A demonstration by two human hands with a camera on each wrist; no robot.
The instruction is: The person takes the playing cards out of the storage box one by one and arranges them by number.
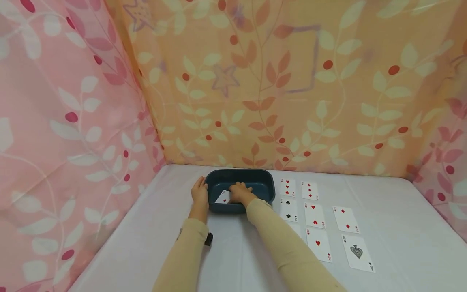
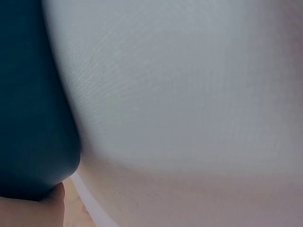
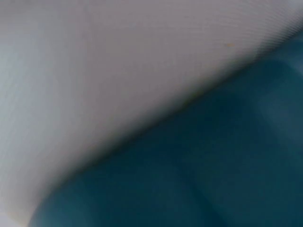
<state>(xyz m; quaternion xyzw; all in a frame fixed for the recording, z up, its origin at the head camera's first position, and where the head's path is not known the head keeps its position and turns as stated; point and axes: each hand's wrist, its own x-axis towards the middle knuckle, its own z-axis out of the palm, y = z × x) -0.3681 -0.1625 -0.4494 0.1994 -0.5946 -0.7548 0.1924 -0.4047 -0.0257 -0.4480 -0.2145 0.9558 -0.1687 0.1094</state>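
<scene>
A dark blue rectangular container [image 1: 240, 208] stands on the white cloth. My left hand [image 1: 199, 192] holds its left side, fingers along the outer wall by the rim; a fingertip [image 2: 59, 193] meets the container in the left wrist view. Inside reaches my right hand [image 1: 241, 193], fingers pointing down towards the bottom. Just left of that hand, a white playing card [image 1: 222, 197] with a red diamond mark lies inside. The fingertips are hidden, so whether they pinch the card cannot be told. Only cloth and the blue container [image 3: 199, 161] show in the right wrist view.
Right of the container, face-up cards lie in rough rows: threes [image 1: 288, 187] at the back, twos [image 1: 314, 215] in the middle, an ace of hearts [image 1: 318, 244] and an ace of spades [image 1: 356, 252] in front. The right sleeve [image 1: 281, 239] partly covers another card. Patterned curtains [image 1: 255, 81] surround the table.
</scene>
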